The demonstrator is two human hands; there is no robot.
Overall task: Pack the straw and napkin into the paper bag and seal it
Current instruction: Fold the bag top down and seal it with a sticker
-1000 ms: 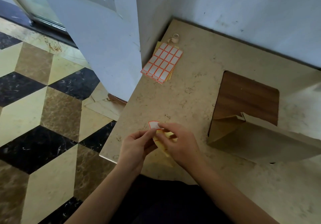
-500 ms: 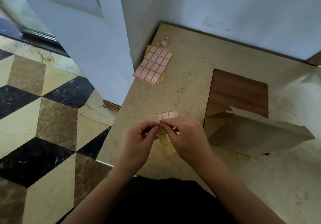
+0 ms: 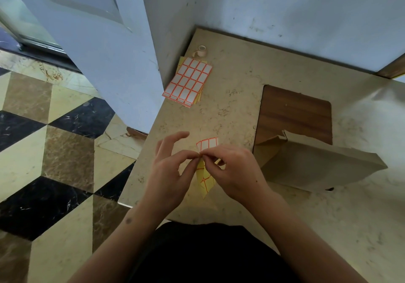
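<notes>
Both hands meet over the near left part of the marble bench (image 3: 241, 111). The left hand (image 3: 173, 173) pinches the small label sheet (image 3: 205, 173) between thumb and forefinger, its other fingers spread and lifted; the grip is narrow, closed on the sheet's upper fold. The right hand (image 3: 236, 170) pinches the same sheet just beside the left fingertips, its fingers curled over the paper. The sheet is bent: white labels with orange borders stand above the fingers, the yellow backing hangs below. The brown paper bag (image 3: 317, 166) lies on its side to the right of the hands, its open mouth towards them, partly over a wooden board (image 3: 295, 111). A stack of label sheets (image 3: 188, 83) lies far back by the wall corner, with a small roll of tape (image 3: 201, 51) just behind it. Straw and napkin cannot be made out
</notes>
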